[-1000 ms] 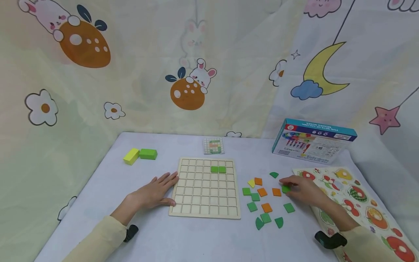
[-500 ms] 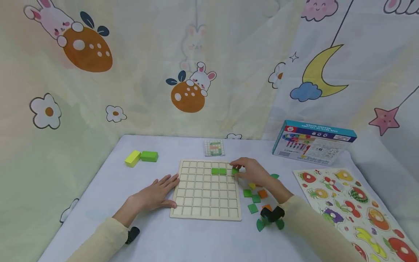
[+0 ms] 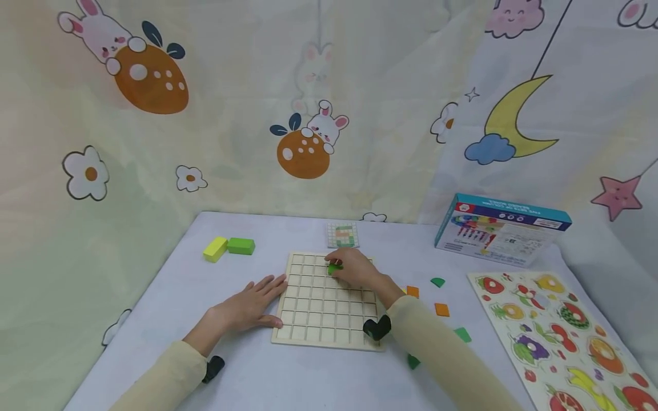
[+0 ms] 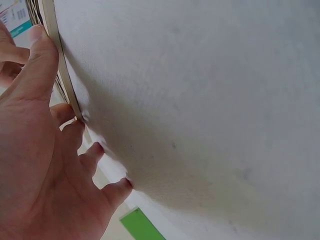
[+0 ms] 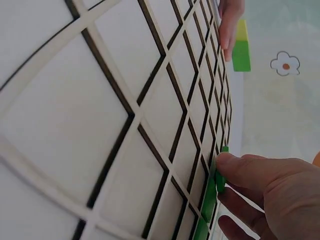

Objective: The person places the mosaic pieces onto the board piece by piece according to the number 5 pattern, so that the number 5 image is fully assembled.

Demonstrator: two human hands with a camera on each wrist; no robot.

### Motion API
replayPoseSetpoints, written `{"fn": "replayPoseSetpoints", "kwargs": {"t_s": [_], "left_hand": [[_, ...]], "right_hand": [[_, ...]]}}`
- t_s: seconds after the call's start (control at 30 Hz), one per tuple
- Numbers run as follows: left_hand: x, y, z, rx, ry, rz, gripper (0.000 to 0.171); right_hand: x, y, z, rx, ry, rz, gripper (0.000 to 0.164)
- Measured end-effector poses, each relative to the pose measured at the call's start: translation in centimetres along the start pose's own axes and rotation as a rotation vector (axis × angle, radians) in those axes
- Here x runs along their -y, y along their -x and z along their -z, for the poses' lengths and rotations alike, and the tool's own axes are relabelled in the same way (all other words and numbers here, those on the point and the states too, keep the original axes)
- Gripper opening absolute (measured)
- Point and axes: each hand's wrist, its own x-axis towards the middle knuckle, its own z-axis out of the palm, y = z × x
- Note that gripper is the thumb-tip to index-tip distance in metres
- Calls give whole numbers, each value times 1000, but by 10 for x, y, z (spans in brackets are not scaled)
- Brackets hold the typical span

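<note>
My right hand [image 3: 354,268] pinches a small green square tile [image 5: 223,172] between thumb and fingers, close over the upper part of a wooden grid board [image 3: 308,319]. In the right wrist view, green tiles [image 5: 209,202] lie in the board's cells right beside the held one; in the head view the hand hides them. My left hand [image 3: 247,308] lies with fingers spread at the board's left edge, thumb and fingertips touching the rim, as the left wrist view [image 4: 55,150] also shows.
Orange tiles [image 3: 442,310] and green pieces [image 3: 462,334] lie right of the board, partly hidden by the right sleeve. Behind it lies a pattern card [image 3: 342,235]. Yellow [image 3: 215,249] and green blocks [image 3: 241,246] stand back left; a box [image 3: 501,231] and fruit sheet [image 3: 555,337] are at right.
My right hand has picked up a green tile from the right of the table and carried it left over the board's upper cells. The left hand has stayed at the board's edge.
</note>
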Motion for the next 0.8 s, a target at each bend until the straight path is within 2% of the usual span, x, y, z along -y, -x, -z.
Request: {"fn": "replayPoseSetpoints", "kwargs": {"t_s": [0.2, 0.47, 0.53, 0.67, 0.8], "left_hand": [[-1, 0, 0, 0, -5, 2, 94], [-1, 0, 1, -2, -26, 5, 94], [-1, -1, 1, -3, -35, 3, 94], [-1, -1, 1, -1, -32, -6, 94], [-2, -1, 1, -1, -38, 2, 94]], "right_hand": [[0, -5, -9, 8, 23, -24, 35], [-4, -1, -9, -5, 42, 44, 33], [-7, 1, -8, -13, 23, 34, 35], [-18, 8, 0, -48, -6, -12, 37], [-38, 26, 20, -104, 6, -65, 37]]}}
